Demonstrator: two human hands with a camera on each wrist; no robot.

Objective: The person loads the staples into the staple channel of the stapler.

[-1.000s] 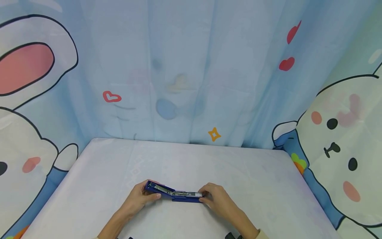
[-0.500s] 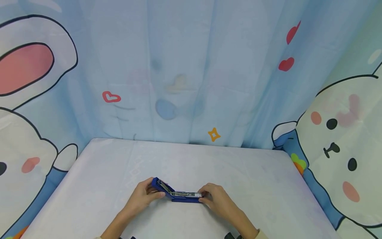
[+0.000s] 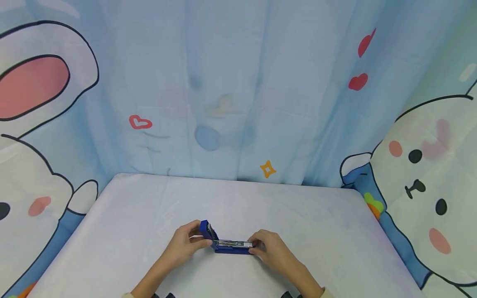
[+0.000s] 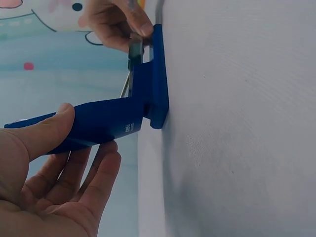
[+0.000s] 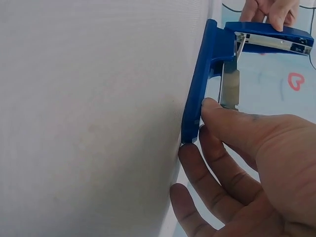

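A blue stapler (image 3: 232, 250) rests on the white table with its top cover (image 4: 101, 123) swung up, steeply raised at the left end. The metal staple channel (image 5: 230, 81) lies exposed along the base. My left hand (image 3: 185, 245) pinches the raised cover between thumb and fingers. At the other end, my right hand (image 3: 269, 247) grips the tip of the base, its thumb on the inner side and fingertips at the end, as the right wrist view shows. The inside of the cover, with a metal strip, faces the right wrist camera.
The white cloth-covered table (image 3: 149, 207) spreads around the stapler. Behind it hangs a light blue curtain (image 3: 231, 82) with cartoon figures, hearts and a star. Dark objects (image 3: 287, 294) show at the bottom edge near the wrists.
My left hand has moved right and slightly up, swinging the stapler's cover from a low slant to a steep angle. My right hand and the base have stayed in place.
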